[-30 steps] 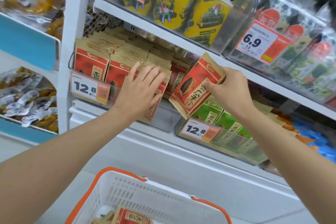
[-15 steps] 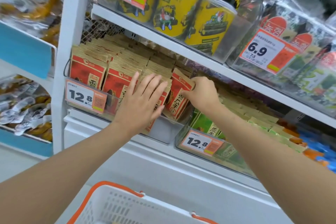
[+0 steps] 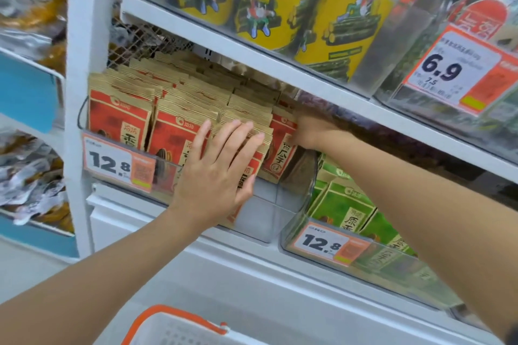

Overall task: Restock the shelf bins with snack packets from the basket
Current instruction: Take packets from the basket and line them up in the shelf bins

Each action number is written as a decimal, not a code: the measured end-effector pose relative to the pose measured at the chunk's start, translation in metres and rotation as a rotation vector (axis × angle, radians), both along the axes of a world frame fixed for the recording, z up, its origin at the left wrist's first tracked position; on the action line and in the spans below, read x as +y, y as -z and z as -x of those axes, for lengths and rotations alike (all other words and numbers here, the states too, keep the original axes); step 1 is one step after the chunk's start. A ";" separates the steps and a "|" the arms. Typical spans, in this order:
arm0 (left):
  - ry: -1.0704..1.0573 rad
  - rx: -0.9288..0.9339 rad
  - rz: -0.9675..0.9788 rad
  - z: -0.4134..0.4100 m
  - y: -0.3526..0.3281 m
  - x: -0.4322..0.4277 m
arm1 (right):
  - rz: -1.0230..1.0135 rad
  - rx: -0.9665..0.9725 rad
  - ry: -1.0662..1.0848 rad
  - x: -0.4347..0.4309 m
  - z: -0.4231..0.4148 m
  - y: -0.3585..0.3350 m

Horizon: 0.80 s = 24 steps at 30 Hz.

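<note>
A clear shelf bin [image 3: 260,213] on the middle shelf holds rows of red and tan snack packets [image 3: 120,117]. My left hand [image 3: 218,168] lies flat with straight fingers against the front packets of the right-hand row. My right hand [image 3: 311,131] reaches into the bin's right side and holds one red packet [image 3: 280,148], which stands almost upright behind that row. The fingers of my right hand are partly hidden behind the packet. The white basket with an orange rim [image 3: 171,322] shows at the bottom edge.
A second clear bin [image 3: 350,244] of green packets sits to the right under my right forearm. Yellow tubs [image 3: 344,19] and price tags fill the shelf above. A white upright post [image 3: 87,64] stands at the left, with bagged snacks beyond it.
My right hand has carried the red packet from in front of the shelf into the right end of the bin and pushed it deeper. My left hand stays pressed on the front packets.
</note>
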<state>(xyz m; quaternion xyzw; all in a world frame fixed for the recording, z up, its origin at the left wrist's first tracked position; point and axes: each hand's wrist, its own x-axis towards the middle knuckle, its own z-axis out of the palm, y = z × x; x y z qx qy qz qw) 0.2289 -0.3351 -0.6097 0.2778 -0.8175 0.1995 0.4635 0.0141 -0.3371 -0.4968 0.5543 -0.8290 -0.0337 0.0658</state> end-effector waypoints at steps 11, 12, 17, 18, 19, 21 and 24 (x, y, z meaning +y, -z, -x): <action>0.000 0.012 -0.002 0.001 0.002 0.000 | 0.073 0.221 0.032 -0.009 -0.004 0.002; 0.000 0.011 -0.002 0.001 0.002 0.000 | 0.087 0.221 0.022 -0.007 -0.005 0.000; 0.005 0.001 -0.014 -0.001 0.002 0.001 | 0.154 0.164 -0.020 0.012 -0.019 -0.009; 0.005 -0.004 -0.022 -0.001 0.001 0.001 | 0.160 0.129 -0.032 0.019 -0.024 -0.011; 0.005 -0.018 -0.036 -0.002 0.000 0.002 | 0.171 0.091 -0.054 0.028 -0.029 -0.013; 0.005 -0.051 -0.073 -0.004 -0.003 0.005 | 0.208 0.052 -0.110 0.048 -0.042 -0.014; 0.017 -0.109 -0.157 -0.007 -0.013 0.010 | 0.225 0.105 -0.186 0.075 -0.056 -0.012</action>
